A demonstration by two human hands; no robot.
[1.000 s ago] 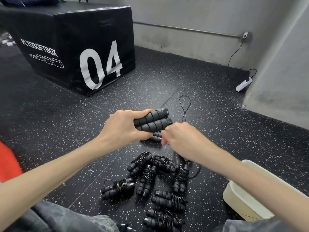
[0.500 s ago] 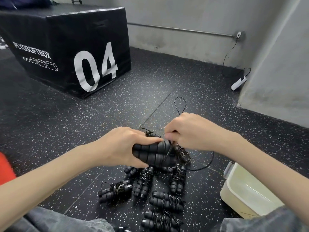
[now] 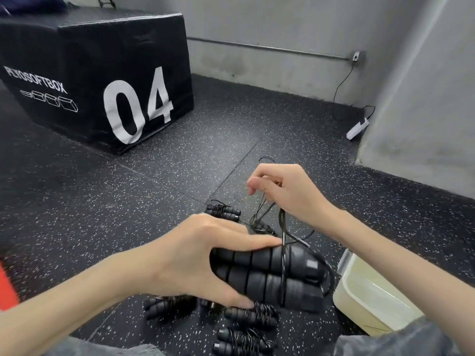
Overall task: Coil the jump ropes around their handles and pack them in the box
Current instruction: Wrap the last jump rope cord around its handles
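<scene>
left hand (image 3: 203, 255) grips a pair of black ribbed foam handles (image 3: 267, 274), held side by side, thumb laid along the top one, fingers curled underneath. handles point toward the right, end caps toward the cream box. right hand (image 3: 288, 194) is raised above and beyond the handles, fingers curled, pinching the thin black rope (image 3: 282, 227); the cord runs down from that hand and crosses the handles once near their cap ends. a slack loop of the same cord shows past the right hand's knuckles and more trails on the floor behind the handles.

cream plastic box (image 3: 370, 299) sits on the floor at right, just beside the handle caps, open top, partly cut off by the right forearm. no ropes visible in the part of it that shows.

finished bundles (image 3: 246, 317), black handles wrapped with cord, lie on the floor beneath and in front of the left hand; one more bundle (image 3: 223, 211) lies beyond the left hand's knuckles. several are hidden by the hands, so count is unclear.

floor (image 3: 180, 176) is black rubber with white speckle. black plyo box (image 3: 90, 73) at back left, white print "04" on the near face, "plyosoftbox" on the left face above a row of small box outlines. white power strip (image 3: 358, 128) with a cable by the grey wall.
</scene>
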